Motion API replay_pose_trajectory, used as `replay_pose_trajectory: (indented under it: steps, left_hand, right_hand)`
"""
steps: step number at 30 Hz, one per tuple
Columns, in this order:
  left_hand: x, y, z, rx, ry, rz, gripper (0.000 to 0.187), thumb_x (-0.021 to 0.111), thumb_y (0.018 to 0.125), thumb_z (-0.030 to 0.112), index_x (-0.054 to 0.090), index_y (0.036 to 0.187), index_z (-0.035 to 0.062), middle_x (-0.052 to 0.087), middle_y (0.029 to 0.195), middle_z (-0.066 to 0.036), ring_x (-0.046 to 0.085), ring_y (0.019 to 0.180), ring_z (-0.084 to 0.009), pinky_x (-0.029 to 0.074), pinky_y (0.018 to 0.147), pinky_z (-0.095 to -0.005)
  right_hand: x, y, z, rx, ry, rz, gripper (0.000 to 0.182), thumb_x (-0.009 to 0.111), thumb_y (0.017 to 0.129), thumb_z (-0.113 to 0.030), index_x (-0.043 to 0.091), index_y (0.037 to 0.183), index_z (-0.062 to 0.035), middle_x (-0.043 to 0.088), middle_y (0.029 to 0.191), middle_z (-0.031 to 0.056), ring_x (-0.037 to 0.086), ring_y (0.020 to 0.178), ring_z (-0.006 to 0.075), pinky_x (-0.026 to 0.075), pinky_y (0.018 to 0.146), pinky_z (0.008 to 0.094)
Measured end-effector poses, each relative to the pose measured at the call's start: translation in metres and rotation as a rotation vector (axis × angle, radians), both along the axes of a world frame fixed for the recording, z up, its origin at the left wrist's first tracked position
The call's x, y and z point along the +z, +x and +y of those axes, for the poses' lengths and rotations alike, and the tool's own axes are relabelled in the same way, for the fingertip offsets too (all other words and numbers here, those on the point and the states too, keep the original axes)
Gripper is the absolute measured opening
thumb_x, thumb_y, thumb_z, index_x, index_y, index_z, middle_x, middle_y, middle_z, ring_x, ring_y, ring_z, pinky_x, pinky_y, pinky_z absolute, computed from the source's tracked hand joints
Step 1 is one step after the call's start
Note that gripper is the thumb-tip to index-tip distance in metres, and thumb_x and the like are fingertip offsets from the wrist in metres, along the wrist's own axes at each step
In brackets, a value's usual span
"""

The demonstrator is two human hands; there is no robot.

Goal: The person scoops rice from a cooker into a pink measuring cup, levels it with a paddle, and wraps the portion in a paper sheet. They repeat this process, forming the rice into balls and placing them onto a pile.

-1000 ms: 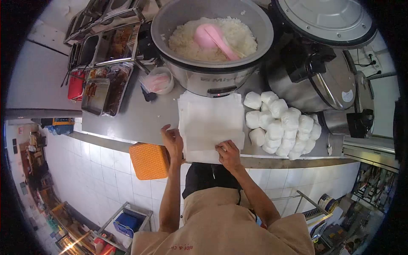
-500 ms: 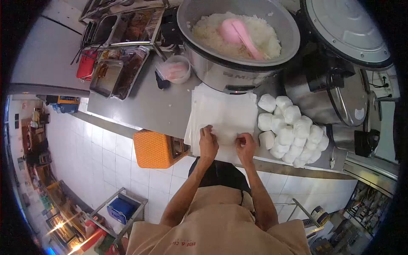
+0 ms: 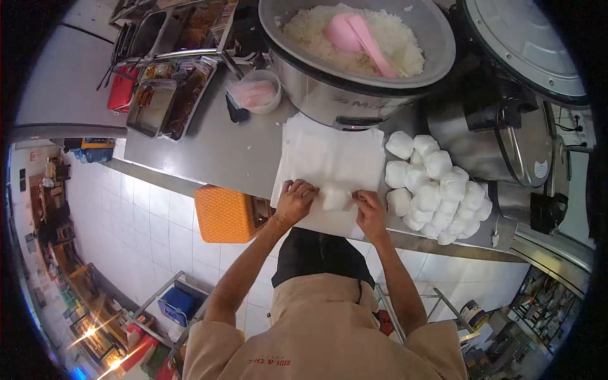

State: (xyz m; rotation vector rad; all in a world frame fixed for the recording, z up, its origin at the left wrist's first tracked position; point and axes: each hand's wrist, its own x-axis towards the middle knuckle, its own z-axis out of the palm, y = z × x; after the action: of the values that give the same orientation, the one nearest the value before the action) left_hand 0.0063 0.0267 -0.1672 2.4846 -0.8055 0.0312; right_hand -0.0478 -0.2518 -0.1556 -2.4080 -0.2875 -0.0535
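Note:
A small white wrapped rice packet (image 3: 335, 196) lies on a stack of white paper sheets (image 3: 329, 149) at the counter's front edge. My left hand (image 3: 296, 201) is closed at the packet's left end, its fingers pinching the wrapper. At the right end, my right hand (image 3: 369, 209) pinches the wrapper between thumb and fingers. To the right of the paper, several finished-looking white bundles (image 3: 440, 190) are heaped together. Behind the stack stands a large rice cooker (image 3: 342, 107), open and full of rice (image 3: 310, 31), with a pink rice paddle (image 3: 361, 41) resting on the rice.
Left on the counter (image 3: 209, 145) are a clear plastic tub (image 3: 261, 92) and metal trays of food (image 3: 152, 107). A closed steel cooker (image 3: 487, 139) stands at the right. An orange stool (image 3: 225, 214) is below the counter's left front edge.
The wrapped packet now shows between my hands, where the paper looked flat. My hands have spread apart to its two ends, the left one moving left. The view has shifted slightly.

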Motion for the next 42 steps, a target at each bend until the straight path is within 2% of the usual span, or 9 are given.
replay_pose_trajectory:
  steps: [7,16,22,25,28,31,35,38,42]
  left_hand:
    - [0.019,0.002,0.010,-0.089,0.088,-0.009,0.037,0.073,0.080,0.014,0.071,0.116,0.0183,0.063,0.114,0.001,0.054,0.117,-0.0236,0.039,0.096,-0.0493]
    - [0.012,0.020,-0.018,0.210,-0.192,0.205,0.019,0.074,0.066,0.002,0.075,0.079,0.0159,0.062,0.093,0.001,0.056,0.098,-0.0252,0.039,0.084,-0.0429]
    - [0.016,0.039,-0.032,0.240,-0.031,0.370,0.013,0.075,0.063,0.002,0.070,0.069,0.0137,0.063,0.086,-0.001,0.057,0.098,-0.0269,0.041,0.083,-0.0427]
    - [0.013,0.047,-0.039,0.233,0.109,0.435,0.019,0.077,0.063,0.003,0.069,0.076,0.0138,0.064,0.087,-0.002,0.060,0.099,-0.0284,0.044,0.084,-0.0444]
    - [0.015,0.052,-0.049,0.338,0.077,0.456,0.028,0.079,0.064,0.004,0.066,0.088,0.0122,0.067,0.088,-0.006,0.063,0.098,-0.0307,0.046,0.086,-0.0486]
    - [0.014,0.054,-0.047,0.151,0.019,0.237,0.034,0.077,0.065,0.000,0.061,0.094,0.0089,0.067,0.087,-0.010,0.064,0.090,-0.0324,0.047,0.084,-0.0441]
    - [0.057,0.055,-0.028,-0.045,-0.444,0.836,0.030,0.069,0.069,-0.008,0.053,0.090,0.0062,0.060,0.084,-0.006,0.057,0.082,-0.0165,0.047,0.078,-0.0301]
    - [0.090,0.046,-0.031,-0.170,-0.729,1.000,0.031,0.071,0.071,-0.007,0.052,0.092,0.0053,0.058,0.086,-0.002,0.053,0.084,-0.0112,0.047,0.079,-0.0306]
    - [0.140,0.043,-0.031,-0.153,-0.705,1.011,0.034,0.074,0.072,-0.009,0.052,0.094,0.0056,0.057,0.088,0.002,0.053,0.085,-0.0087,0.047,0.079,-0.0284]
  right_hand:
    - [0.033,0.009,-0.005,0.112,0.000,0.120,0.041,0.066,0.076,0.003,0.069,0.117,-0.0029,0.058,0.121,0.0091,0.055,0.116,0.0309,0.049,0.100,0.0412]
    - [0.001,0.028,0.002,-0.039,0.101,0.004,0.019,0.070,0.074,0.004,0.074,0.091,-0.0045,0.065,0.101,0.0087,0.060,0.103,0.0311,0.053,0.085,0.0413]
    - [0.002,0.072,-0.001,0.001,-0.007,0.378,0.020,0.072,0.070,0.002,0.073,0.089,-0.0037,0.067,0.094,0.0134,0.066,0.087,0.0322,0.054,0.077,0.0420]
    - [0.022,0.085,0.013,-0.248,0.016,0.467,0.024,0.072,0.068,0.004,0.073,0.091,-0.0037,0.070,0.089,0.0121,0.068,0.077,0.0317,0.055,0.072,0.0410]
    - [0.016,0.079,0.022,-0.182,0.010,0.222,0.025,0.075,0.066,0.003,0.071,0.091,-0.0021,0.070,0.090,0.0128,0.068,0.078,0.0309,0.055,0.075,0.0370]
    - [0.014,0.079,0.013,-0.015,-0.014,0.122,0.029,0.078,0.067,0.004,0.065,0.092,-0.0010,0.069,0.087,0.0101,0.068,0.076,0.0235,0.055,0.076,0.0340]
    - [0.083,0.085,-0.007,0.173,0.537,0.591,0.035,0.080,0.073,0.006,0.056,0.096,-0.0047,0.062,0.085,0.0016,0.063,0.082,0.0110,0.053,0.078,0.0303]
    - [0.121,0.091,-0.014,0.253,0.880,0.774,0.043,0.085,0.067,0.004,0.057,0.098,-0.0071,0.065,0.087,-0.0005,0.064,0.085,0.0100,0.052,0.077,0.0282]
    - [0.121,0.102,-0.012,0.367,0.864,0.717,0.039,0.076,0.065,0.012,0.056,0.092,-0.0072,0.061,0.087,-0.0017,0.059,0.083,0.0084,0.051,0.066,0.0254]
